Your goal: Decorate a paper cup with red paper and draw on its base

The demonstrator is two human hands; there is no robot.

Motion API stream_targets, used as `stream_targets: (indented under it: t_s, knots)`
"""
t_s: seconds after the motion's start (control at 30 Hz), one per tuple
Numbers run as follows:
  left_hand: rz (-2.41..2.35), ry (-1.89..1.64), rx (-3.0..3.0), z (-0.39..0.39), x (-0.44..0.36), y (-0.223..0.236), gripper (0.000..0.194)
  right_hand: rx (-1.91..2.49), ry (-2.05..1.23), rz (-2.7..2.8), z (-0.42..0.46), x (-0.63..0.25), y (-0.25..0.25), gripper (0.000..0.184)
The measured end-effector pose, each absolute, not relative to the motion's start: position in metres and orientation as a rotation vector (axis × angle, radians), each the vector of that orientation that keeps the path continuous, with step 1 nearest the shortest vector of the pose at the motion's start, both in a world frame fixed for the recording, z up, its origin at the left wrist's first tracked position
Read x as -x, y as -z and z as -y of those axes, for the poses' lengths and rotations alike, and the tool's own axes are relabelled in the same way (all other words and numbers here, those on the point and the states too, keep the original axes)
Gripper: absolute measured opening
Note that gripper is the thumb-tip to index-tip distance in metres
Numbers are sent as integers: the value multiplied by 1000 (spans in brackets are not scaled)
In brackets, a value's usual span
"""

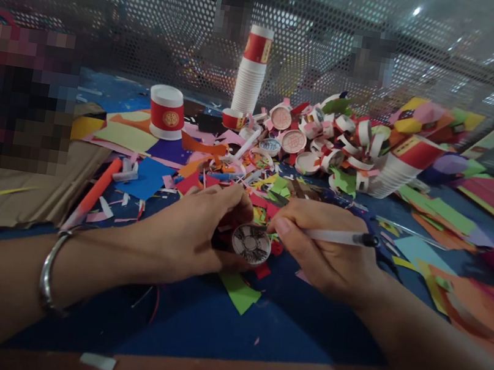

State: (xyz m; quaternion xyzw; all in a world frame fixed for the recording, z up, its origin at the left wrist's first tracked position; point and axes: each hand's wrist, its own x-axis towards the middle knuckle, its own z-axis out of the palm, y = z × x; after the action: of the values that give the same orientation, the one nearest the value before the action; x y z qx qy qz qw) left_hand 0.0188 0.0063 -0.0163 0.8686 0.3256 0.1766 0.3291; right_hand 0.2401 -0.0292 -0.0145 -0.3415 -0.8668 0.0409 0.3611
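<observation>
Near the middle of the blue table, my left hand curls its fingers and thumb around a small round paper cup bottom with a dark pattern drawn on its pale face. My right hand grips a pen with a whitish, see-through barrel and a dark end pointing right. Its tip lies close to the edge of the drawn disc; whether it touches, I cannot tell. Scraps of red paper and a green paper piece lie under and beside the disc.
Behind my hands spreads a pile of cut cup pieces. A tall cup stack, a red-and-white cup and a leaning cup stack surround it. An orange marker rests on the left, coloured paper on the right.
</observation>
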Motion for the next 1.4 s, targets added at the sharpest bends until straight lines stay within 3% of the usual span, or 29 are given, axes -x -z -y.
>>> stream_targets:
  t_s: [0.17,0.4,0.63,1.0,1.4]
  knots:
    - [-847,-457,-2327,-8,-18,16,40,897,-147,2262,33,-242,10,30]
    - [-908,-478,-2256,-4,-21,15,41,950,-733,2045,33,-243,10,32]
    - [-951,-438,-2271,-5,-23,14,40,924,-1067,1832,32,-235,22,33]
    - [-961,-492,-2319,-7,-24,16,36,885,-830,1906,24,-232,34,29]
    - [-1009,-437,-2310,-6,-23,13,40,858,-1231,1739,25,-233,23,31]
